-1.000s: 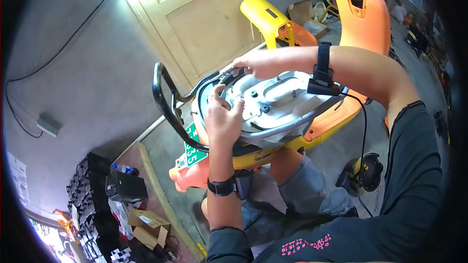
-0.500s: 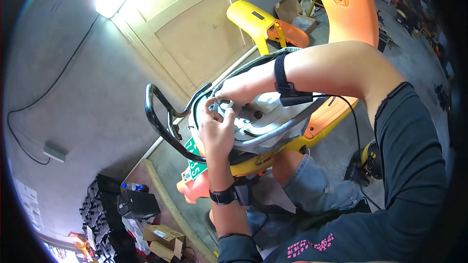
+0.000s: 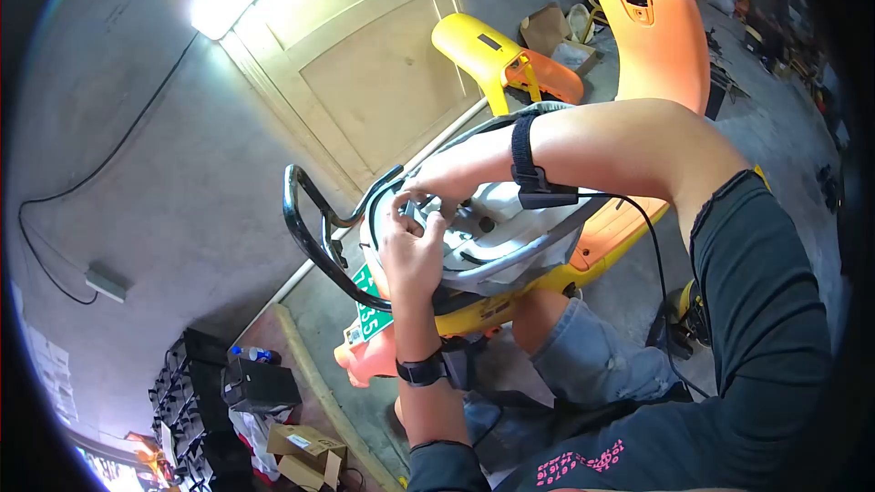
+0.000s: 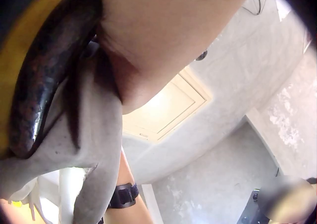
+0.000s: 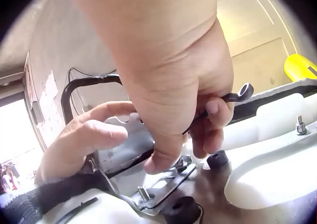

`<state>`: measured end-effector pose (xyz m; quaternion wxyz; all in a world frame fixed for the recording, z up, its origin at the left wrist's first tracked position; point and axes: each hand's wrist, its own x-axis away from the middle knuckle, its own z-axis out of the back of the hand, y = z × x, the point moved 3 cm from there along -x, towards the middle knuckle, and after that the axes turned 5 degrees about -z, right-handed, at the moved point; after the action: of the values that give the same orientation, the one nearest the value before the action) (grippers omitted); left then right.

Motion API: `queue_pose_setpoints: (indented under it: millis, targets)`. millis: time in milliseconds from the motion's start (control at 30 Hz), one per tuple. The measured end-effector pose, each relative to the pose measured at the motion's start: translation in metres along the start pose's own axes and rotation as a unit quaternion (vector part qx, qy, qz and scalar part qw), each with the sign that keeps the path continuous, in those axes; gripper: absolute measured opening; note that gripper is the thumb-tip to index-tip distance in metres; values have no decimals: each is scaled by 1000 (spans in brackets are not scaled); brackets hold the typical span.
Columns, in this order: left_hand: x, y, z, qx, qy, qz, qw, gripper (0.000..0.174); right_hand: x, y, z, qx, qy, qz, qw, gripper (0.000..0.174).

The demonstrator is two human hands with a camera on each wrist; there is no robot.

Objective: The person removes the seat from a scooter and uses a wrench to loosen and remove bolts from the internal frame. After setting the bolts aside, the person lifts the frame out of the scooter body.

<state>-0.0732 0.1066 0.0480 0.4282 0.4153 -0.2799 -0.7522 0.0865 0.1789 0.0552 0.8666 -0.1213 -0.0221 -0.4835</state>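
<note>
A seat with its white underside up, its base trimmed in grey cover, lies on a yellow and orange scooter. My right hand holds a dark ring spanner, whose ring end sticks out beyond the fingers. Its thumb tip is right by a nut on the metal hinge plate. Just to the left, my left hand is at the raised metal bracket, index finger along its top edge and thumb apart in front. Black rubber bumpers stand on the base.
A black grab rail arches beside the seat's left end, above a green number plate. Behind are a door and a yellow body panel. Cardboard boxes and a black case sit at lower left.
My right hand has moved from the seat's far edge down toward the left hand, over the hinge plate. My left fingers, spread earlier, have drawn in near the bracket.
</note>
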Motion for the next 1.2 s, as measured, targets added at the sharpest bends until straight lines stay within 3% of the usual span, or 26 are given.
queue_pose_setpoints:
  millis: [33, 100, 133, 167, 233, 300, 367, 400, 433, 533, 600, 633, 733, 833, 867, 900, 1000, 1033, 1100, 1200]
  targets:
    - [1, -1, 0, -1, 2, 1, 1000, 45, 1, 3, 1, 3, 1, 8, 1000, 34]
    - [2, -1, -1, 3, 18, 2, 1000, 47, 9, 20, 19, 1, 124, -27, 992, 19]
    - [1, -1, -1, -10, 15, -1, 1000, 49, 37, 3, 42, -22, 154, -29, 987, 16]
    - [1, -2, -1, -11, 11, -2, 1000, 49, 26, 19, 38, 79, 143, -29, 986, 18]
    - [1, -2, -1, -21, 7, -12, 1000, 49, 23, 8, 42, 93, -20, -89, 991, 22]
    - [1, -2, 0, -9, 15, 11, 1000, 50, 32, -12, 36, 25, -100, -117, 988, 43]
    - [0, 1, 0, -35, 28, -35, 998, 49, 32, -23, 27, -23, -92, -113, 989, 45]
    - [1, -1, -1, -16, 27, -18, 999, 48, 22, -18, 14, 12, -74, -84, 994, 42]
    - [0, -1, -2, 7, 23, -7, 1000, 47, 19, -21, 12, 26, -75, -123, 989, 45]
    - [-2, -7, -3, 19, 25, 2, 1000, 47, 8, -11, 5, 52, -82, -117, 988, 43]
    - [-1, -2, -2, 2, 18, -13, 1000, 48, 5, -8, 6, 83, 21, 9, 996, 38]
    - [-1, -4, -2, 15, 17, -11, 1000, 48, 10, -9, 8, 104, 5, -28, 994, 26]
    - [-3, -14, -5, 13, 29, -16, 999, 48, 16, 3, 24, 225, 141, -2, 964, 18]
    - [-1, -5, -1, -16, 11, -14, 1000, 50, 31, 13, 41, 169, 132, -43, 976, 18]
    - [-3, -10, -3, -17, 22, -13, 1000, 50, 29, 7, 37, 123, 91, -68, 986, 18]
    - [-3, -9, -2, -11, 28, -13, 999, 50, 42, -14, 43, 56, -11, -112, 992, 26]
    - [-3, -9, -2, -19, 37, -30, 999, 49, 29, -22, 23, 59, -27, -58, 996, 31]
    - [0, 3, 2, -14, 28, 1, 1000, 49, 27, -28, 20, 74, -34, -47, 996, 31]
    - [-2, -7, -1, -18, 22, -10, 1000, 61, 21, -33, 16, 117, -6, 16, 993, 24]
    - [0, -2, 0, -22, 33, -15, 999, 52, -1, -22, 2, 121, 4, -15, 992, 21]
